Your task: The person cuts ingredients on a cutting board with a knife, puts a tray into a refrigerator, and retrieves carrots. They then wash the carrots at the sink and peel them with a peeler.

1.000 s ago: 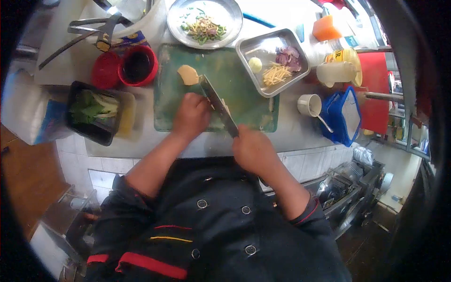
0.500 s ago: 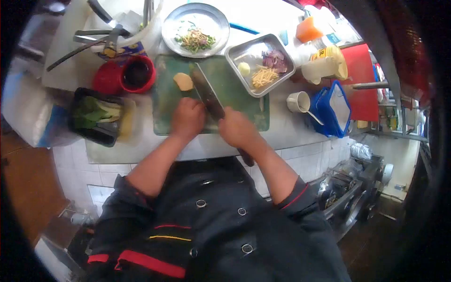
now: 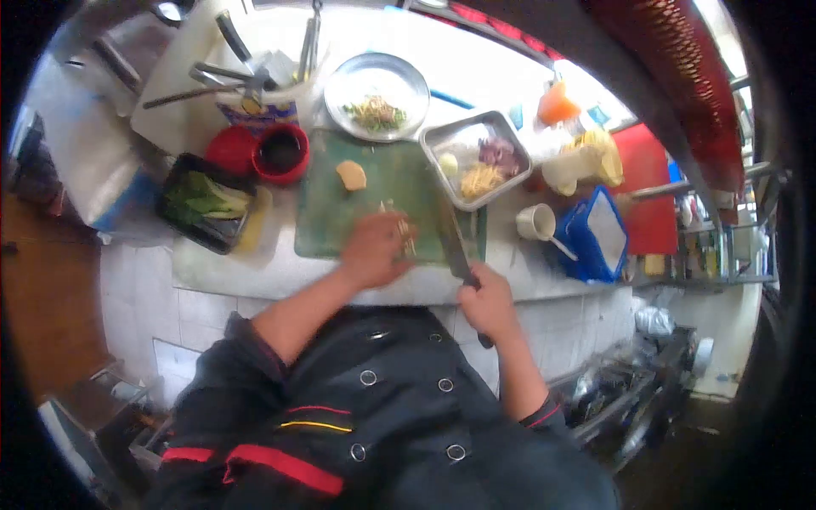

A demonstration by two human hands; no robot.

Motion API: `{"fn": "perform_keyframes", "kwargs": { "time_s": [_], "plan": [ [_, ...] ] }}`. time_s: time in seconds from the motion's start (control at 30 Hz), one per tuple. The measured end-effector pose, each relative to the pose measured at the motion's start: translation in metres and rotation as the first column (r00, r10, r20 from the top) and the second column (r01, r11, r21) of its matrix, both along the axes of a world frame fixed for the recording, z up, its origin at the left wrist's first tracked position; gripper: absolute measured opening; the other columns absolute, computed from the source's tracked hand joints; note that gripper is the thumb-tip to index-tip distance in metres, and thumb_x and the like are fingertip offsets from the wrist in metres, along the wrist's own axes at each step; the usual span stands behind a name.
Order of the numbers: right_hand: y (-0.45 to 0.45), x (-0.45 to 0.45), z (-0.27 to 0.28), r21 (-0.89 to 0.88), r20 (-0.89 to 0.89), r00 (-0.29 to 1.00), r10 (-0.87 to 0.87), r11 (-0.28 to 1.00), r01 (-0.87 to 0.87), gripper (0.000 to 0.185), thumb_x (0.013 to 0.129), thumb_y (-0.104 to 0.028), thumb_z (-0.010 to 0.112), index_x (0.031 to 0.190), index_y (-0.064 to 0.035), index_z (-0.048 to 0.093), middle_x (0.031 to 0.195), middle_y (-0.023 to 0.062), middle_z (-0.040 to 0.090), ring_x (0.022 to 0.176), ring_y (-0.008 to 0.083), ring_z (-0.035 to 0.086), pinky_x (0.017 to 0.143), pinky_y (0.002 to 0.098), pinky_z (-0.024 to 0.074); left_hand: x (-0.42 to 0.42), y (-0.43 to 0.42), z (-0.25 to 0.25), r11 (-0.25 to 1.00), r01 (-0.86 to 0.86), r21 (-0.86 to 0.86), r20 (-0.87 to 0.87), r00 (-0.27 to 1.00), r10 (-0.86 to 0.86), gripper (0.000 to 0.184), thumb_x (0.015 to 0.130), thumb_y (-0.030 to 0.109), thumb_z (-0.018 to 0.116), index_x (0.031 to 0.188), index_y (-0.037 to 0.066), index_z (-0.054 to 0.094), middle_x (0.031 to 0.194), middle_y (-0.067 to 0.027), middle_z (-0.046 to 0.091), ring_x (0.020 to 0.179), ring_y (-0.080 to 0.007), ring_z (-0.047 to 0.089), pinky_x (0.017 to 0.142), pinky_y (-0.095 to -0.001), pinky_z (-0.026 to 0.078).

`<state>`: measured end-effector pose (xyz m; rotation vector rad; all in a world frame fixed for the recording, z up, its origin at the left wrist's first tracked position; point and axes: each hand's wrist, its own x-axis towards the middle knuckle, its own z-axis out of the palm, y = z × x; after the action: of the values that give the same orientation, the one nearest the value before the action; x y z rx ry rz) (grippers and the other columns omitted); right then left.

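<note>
My right hand [image 3: 489, 302] grips the handle of a kitchen knife [image 3: 455, 242], its long blade pointing away from me over the right part of the green cutting board [image 3: 327, 229]. Near the board's front edge, my left hand [image 3: 371, 251] curls around a few thin pale strips [image 3: 406, 238], somewhat blurred. A pale tan slice or chunk [image 3: 351, 176], perhaps ginger, lies on the board beyond my left hand. More small pale bits [image 3: 387, 206] lie just past the fingers.
A metal tray [image 3: 466, 202] with pale shreds, dark reddish pieces and a round pale piece overlaps the board's far right. Behind stands a metal plate [image 3: 340, 78] of chopped food. Left are red containers [image 3: 293, 172] and a black tray [image 3: 225, 242] of greens; right, a white cup [image 3: 535, 223] and blue container [image 3: 586, 246].
The knife has moved right and toward me, away from the tan piece. My left hand has shifted right and now curls around pale strips. The whole view has shifted.
</note>
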<state>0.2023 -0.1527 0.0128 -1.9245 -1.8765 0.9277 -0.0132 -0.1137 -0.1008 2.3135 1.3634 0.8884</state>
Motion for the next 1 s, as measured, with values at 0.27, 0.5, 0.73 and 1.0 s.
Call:
{"fn": "perform_keyframes", "kwargs": {
  "time_s": [0.27, 0.5, 0.73, 1.0],
  "plan": [
    [0.011, 0.036, -0.025, 0.107, -0.108, 0.973, 0.205, 0.975, -0.194, 0.043, 0.068, -0.017, 0.055, 0.109, -0.0046, 0.062, 0.093, 0.0222, 0.064, 0.086, 0.0373, 0.062, 0.077, 0.0415, 0.0484, 0.014, 0.009, -0.011, 0.971, 0.239, 0.014, -0.251, 0.941, -0.228, 0.026, 0.079, 0.027, 0.060, 0.098, 0.011, 0.068, 0.123, -0.0093, 0.056, 0.119, -0.0305, 0.046, 0.103, -0.0451, 0.033],
    [0.015, 0.070, -0.037, -0.079, -0.056, 0.960, 0.273, 0.958, -0.277, 0.044, 0.072, -0.021, 0.055, 0.114, -0.0094, 0.061, 0.095, 0.0213, 0.064, 0.086, 0.0371, 0.061, 0.079, 0.0431, 0.0486, 0.009, 0.004, -0.008, 0.987, -0.129, 0.097, -0.148, 0.979, 0.143, 0.030, 0.078, 0.022, 0.062, 0.106, 0.009, 0.061, 0.110, -0.0124, 0.059, 0.115, -0.0328, 0.049, 0.097, -0.0478, 0.037],
    [0.047, 0.072, 0.011, -0.117, 0.313, 0.701, 0.641, 0.758, -0.641, 0.051, 0.082, -0.022, 0.051, 0.132, -0.0199, 0.048, 0.099, 0.0200, 0.063, 0.093, 0.0349, 0.061, 0.081, 0.0472, 0.0479, 0.033, -0.021, 0.111, 1.000, -0.009, 0.027, -0.281, 0.959, 0.016, 0.053, 0.073, 0.021, 0.065, 0.122, 0.007, 0.053, 0.128, -0.0159, 0.050, 0.122, -0.0334, 0.044, 0.102, -0.0500, 0.033],
    [0.082, 0.047, 0.029, 0.130, 0.370, 0.494, 0.787, 0.483, -0.866, 0.028, 0.079, -0.013, 0.054, 0.104, -0.0139, 0.064, 0.096, 0.0180, 0.066, 0.085, 0.0358, 0.064, 0.072, 0.0467, 0.0519, 0.060, 0.009, 0.092, 0.913, 0.348, -0.214, -0.160, 0.909, -0.384, 0.082, 0.071, 0.028, 0.071, 0.141, 0.008, 0.032, 0.148, -0.0177, 0.025, 0.138, -0.0342, 0.023, 0.111, -0.0454, 0.025]
  ]
}}
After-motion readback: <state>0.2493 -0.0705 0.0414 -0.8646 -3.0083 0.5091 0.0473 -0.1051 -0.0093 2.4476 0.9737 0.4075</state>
